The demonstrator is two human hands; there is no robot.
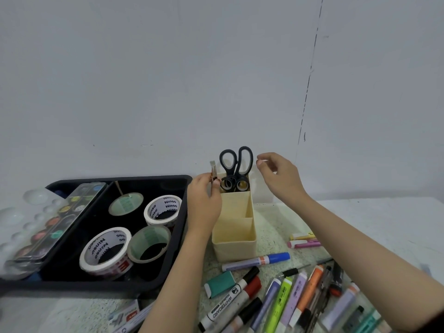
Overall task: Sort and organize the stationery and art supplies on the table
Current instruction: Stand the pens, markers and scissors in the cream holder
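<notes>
Pinching a small slim item [213, 170] between the thumb and fingers of my left hand [204, 200], I am holding it upright at the rear left corner of the organizer [234, 246], just above the rim. What the item is I cannot tell. Scissors [236, 162] are standing handles-up in the organizer's rear compartment, just beside the item. My right hand [278, 175] is hovering on the other side of the scissors, fingers loosely curled, gripping nothing and touching nothing. The organizer is standing on the table [360, 212]. To its left, a black tray [168, 272] is holding four tape rolls [105, 251], with a paint palette [60, 212] lying tilted in its left compartment. Just in front of the organizer a blue-capped marker [257, 260] is lying crosswise. Nearer me, markers [230, 301] and a teal eraser [219, 284] are lying in a loose heap. Two highlighters [304, 243] are lying beside my right forearm.
</notes>
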